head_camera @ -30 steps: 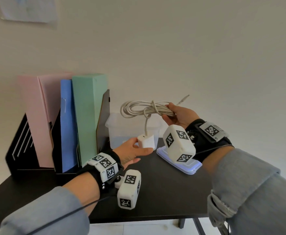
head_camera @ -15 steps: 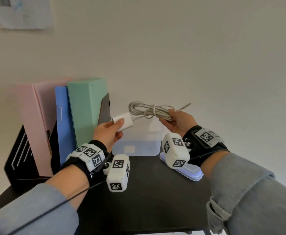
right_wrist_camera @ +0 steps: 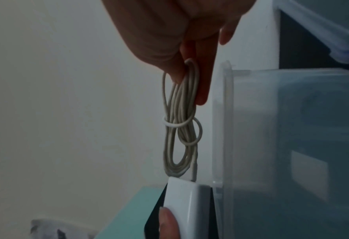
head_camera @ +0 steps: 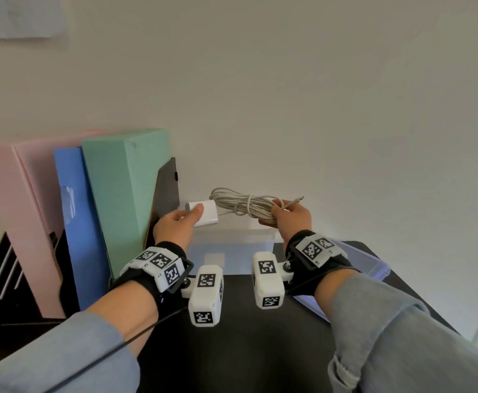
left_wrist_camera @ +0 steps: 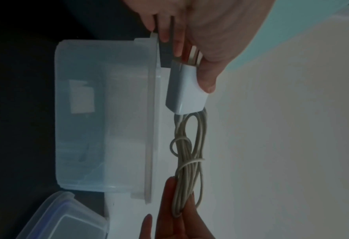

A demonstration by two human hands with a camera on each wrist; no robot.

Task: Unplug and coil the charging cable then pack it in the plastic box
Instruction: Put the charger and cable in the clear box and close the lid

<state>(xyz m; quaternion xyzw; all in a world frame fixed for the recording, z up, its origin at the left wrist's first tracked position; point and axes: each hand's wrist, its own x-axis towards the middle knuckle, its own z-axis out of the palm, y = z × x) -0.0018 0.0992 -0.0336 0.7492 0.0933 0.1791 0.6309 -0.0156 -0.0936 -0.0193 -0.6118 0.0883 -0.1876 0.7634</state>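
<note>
Coiled cable [head_camera: 243, 205] above plastic box [head_camera: 232, 245]

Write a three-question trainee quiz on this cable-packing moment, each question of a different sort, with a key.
1. True or false: the coiled cable already lies inside the plastic box.
2. Which hand grips the white charger block? A) left hand B) right hand C) neither
3. Fill in: the box's lid lies on the black table, to the box's ____.

Key
1. False: both hands hold it above the open box.
2. A; the right hand holds the coil.
3. right
</note>
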